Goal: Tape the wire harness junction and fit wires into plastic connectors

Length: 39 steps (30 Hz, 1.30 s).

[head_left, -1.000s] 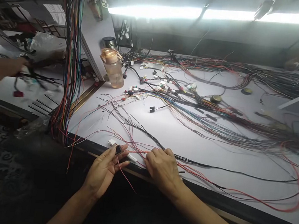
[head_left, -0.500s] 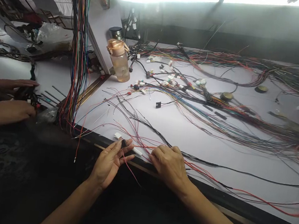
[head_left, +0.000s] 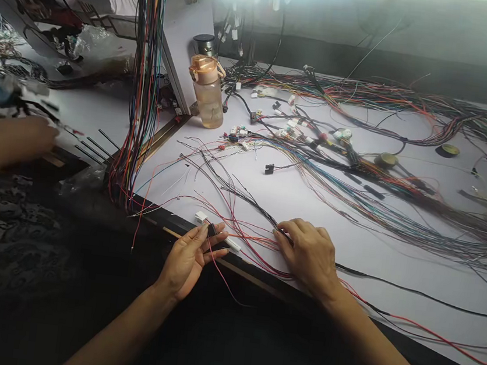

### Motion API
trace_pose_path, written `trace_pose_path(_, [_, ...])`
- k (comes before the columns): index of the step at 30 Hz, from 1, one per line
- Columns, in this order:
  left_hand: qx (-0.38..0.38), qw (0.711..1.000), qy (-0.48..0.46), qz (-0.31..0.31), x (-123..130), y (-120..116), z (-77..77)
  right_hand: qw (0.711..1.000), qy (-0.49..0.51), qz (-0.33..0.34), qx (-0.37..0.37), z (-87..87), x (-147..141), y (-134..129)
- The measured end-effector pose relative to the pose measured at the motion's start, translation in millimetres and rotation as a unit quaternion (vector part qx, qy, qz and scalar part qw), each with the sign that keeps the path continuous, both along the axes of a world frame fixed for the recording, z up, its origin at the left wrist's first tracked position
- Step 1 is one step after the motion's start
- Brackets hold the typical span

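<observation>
My left hand (head_left: 188, 258) pinches a small black connector (head_left: 212, 229) between thumb and fingers at the table's front edge. A thin red wire (head_left: 222, 274) hangs from it past the edge. Just behind these fingers lie a white connector (head_left: 201, 217) and a white sleeve (head_left: 233, 243). My right hand (head_left: 308, 254) rests over the table with fingertips curled on a bundle of black wires (head_left: 262, 211); its palm hides part of the bundle. Red wires (head_left: 261, 260) run between the two hands and on under the right one.
A drink bottle (head_left: 208, 93) stands at the back left beside hanging wires (head_left: 143, 77). Harnesses with white connectors (head_left: 294, 127) cover the table's back. A loose black connector (head_left: 269, 168) lies mid-table. At far left, a co-worker's hand (head_left: 29, 137) is blurred over another table.
My right hand has moved right and off the red wires onto the black bundle. My left hand keeps its pinch. The co-worker's hands have shifted, and the view has turned slightly.
</observation>
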<state>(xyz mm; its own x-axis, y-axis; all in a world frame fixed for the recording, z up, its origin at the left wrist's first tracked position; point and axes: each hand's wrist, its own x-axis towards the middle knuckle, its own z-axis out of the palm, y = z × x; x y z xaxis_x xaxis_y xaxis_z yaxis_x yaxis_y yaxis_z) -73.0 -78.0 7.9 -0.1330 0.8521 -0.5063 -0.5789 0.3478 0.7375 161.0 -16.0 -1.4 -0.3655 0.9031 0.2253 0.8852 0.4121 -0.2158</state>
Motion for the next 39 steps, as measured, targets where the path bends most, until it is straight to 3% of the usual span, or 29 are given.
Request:
trace_pose_path(9, [0.010, 1.000, -0.003, 0.004, -0.3, -1.5, -0.1, 0.996, -0.039, -0.031, -0.080, 0.5, -1.5, 16.3])
trace_pose_path(16, [0.008, 1.000, -0.002, 0.018, 2.2, -0.6, 1.5, 0.995, -0.022, -0.046, -0.091, 3.8, 4.1, 16.2])
trace_pose_path(27, [0.017, 1.000, -0.015, 0.002, 12.1, 1.2, 7.8, 0.975, 0.147, -0.055, -0.157, 4.4, 9.1, 21.6])
trace_pose_path(32, [0.017, 1.000, -0.009, -0.004, 15.2, 2.9, 7.3, 0.978, 0.169, -0.057, -0.109, 2.9, 7.4, 19.2])
trace_pose_path(36, [0.026, 0.999, -0.013, -0.018, 17.3, 4.8, 10.4, 0.971, 0.215, -0.022, -0.098, 8.3, 6.8, 13.4])
trace_pose_path(39, [0.035, 0.998, -0.039, -0.028, 24.9, 12.4, 13.1, 0.979, 0.199, 0.021, -0.048, 10.6, 3.8, 6.9])
